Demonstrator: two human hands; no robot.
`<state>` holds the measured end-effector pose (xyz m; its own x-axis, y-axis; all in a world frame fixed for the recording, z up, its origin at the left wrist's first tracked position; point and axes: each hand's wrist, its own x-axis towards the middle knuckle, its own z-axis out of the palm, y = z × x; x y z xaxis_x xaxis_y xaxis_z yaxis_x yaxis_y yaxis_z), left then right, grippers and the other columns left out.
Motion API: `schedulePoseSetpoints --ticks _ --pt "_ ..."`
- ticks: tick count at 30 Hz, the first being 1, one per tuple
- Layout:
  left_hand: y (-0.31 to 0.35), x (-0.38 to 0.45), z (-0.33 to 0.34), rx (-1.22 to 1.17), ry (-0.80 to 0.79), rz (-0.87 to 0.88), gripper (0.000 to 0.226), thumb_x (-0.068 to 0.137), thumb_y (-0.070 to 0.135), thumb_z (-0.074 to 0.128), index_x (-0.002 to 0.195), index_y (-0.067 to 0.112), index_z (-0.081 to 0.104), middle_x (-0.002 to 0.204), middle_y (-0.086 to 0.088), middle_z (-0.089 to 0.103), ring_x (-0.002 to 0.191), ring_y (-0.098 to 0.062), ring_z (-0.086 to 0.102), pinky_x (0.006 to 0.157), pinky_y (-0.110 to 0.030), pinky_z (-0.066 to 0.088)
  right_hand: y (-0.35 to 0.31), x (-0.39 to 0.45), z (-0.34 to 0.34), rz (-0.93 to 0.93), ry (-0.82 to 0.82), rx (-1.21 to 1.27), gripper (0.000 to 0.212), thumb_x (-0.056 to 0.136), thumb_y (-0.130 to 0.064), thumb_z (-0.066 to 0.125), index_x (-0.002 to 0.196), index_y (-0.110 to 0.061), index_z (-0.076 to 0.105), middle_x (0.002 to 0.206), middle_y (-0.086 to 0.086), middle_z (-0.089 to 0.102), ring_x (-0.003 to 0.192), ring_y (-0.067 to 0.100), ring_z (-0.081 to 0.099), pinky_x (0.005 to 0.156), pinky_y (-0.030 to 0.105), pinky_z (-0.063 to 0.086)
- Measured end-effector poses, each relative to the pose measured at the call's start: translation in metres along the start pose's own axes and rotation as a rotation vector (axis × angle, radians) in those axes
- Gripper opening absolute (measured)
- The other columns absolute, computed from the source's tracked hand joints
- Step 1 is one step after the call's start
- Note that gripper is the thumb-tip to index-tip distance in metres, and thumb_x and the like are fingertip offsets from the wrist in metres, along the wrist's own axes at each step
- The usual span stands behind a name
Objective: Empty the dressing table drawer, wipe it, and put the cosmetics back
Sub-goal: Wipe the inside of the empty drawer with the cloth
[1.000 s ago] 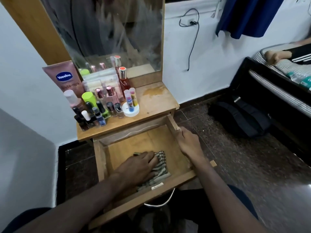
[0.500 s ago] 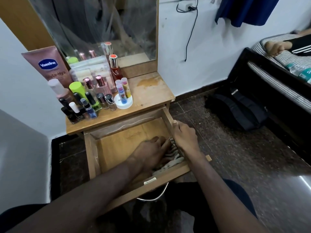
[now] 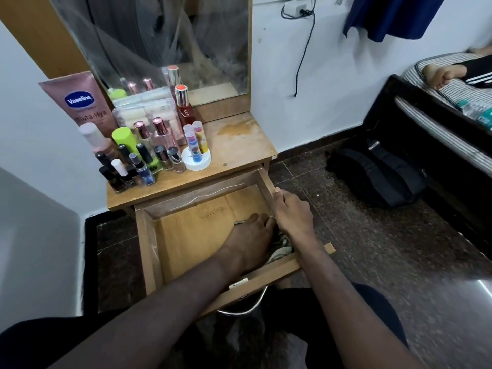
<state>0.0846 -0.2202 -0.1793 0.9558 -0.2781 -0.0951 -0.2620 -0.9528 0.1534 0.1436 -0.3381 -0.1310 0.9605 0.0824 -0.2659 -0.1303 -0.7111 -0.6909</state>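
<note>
Head view, item: drawer (image 3: 170, 243), pulled out below the desk (image 3: 239, 145), bare of cosmetics (image 3: 149, 153), which stand grouped on the desk's left. Left hand (image 3: 250, 235) presses a striped cloth (image 3: 279, 253) flat into the right front corner; right hand (image 3: 291, 214) grips the right side wall. Advice: keep bracing, work cloth along edges and corners.

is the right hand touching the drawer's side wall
Touching. The head view shows the right hand gripping the drawer's right wall, thumb on the rim, while the left hand presses the cloth inside.
</note>
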Motion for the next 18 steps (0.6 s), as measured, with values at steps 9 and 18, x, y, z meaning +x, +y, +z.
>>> schedulePoseSetpoints --ticks 9,18 --pt "-0.031 0.01 -0.006 0.066 0.103 -0.064 0.04 0.105 0.037 0.056 0.139 0.019 0.045 0.139 -0.004 0.051 0.128 -0.023 0.051 0.091 -0.039 0.054 0.005 0.002 -0.002 -0.028 -0.031 -0.014 0.05 0.113 -0.045 0.027 0.137 -0.023 0.066 0.131 0.018 0.068 0.124 0.043 0.058 0.097 0.044 0.042" --pt "-0.023 0.004 -0.01 0.002 0.203 -0.141 0.059 0.097 0.036 0.069 0.147 0.017 0.042 0.148 -0.007 0.044 0.133 -0.022 0.049 0.097 -0.037 0.058 0.006 0.007 -0.001 -0.01 -0.027 0.016 0.053 0.112 -0.047 0.026 0.129 -0.022 0.07 0.129 0.019 0.069 0.124 0.043 0.058 0.1 0.046 0.044"
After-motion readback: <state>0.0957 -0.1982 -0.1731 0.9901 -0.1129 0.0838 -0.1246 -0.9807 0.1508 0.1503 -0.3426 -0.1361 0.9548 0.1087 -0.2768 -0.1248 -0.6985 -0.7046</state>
